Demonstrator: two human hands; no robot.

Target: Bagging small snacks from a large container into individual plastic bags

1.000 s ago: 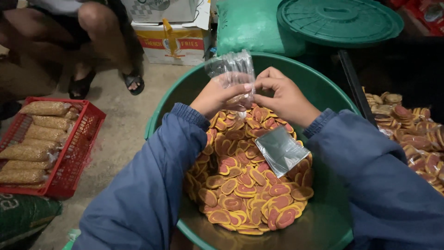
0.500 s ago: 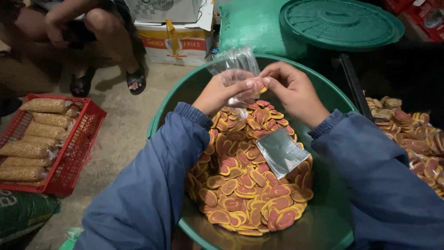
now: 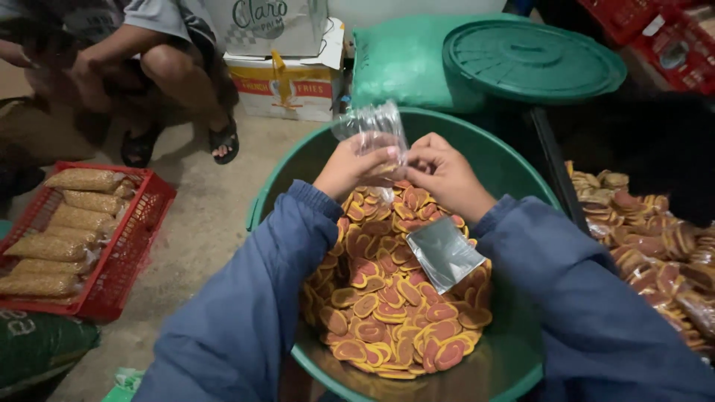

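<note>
Clear crinkly plastic bag (image 3: 370,128) pinched between my left hand (image 3: 355,165) and right hand (image 3: 441,173), barely filled; round green plastic tub (image 3: 514,179) of orange-red oval crackers (image 3: 387,298) mostly unpacked.

Floor (image 3: 201,223): we see bare concrete.
On it: green tub (image 3: 298,160), red crate (image 3: 141,231), cardboard box (image 3: 287,78).

Tub (image 3: 283,175) sits centre on the floor (image 3: 201,223), crackers (image 3: 387,305) heaped inside, flat pouch (image 3: 445,253) lying on the heap. Crate (image 3: 141,246) of filled packets (image 3: 63,242) to the tub's left; lid (image 3: 532,59) and cardboard box (image 3: 287,74) behind it. More crackers in a loose pile (image 3: 655,246) lie to its right.
</note>
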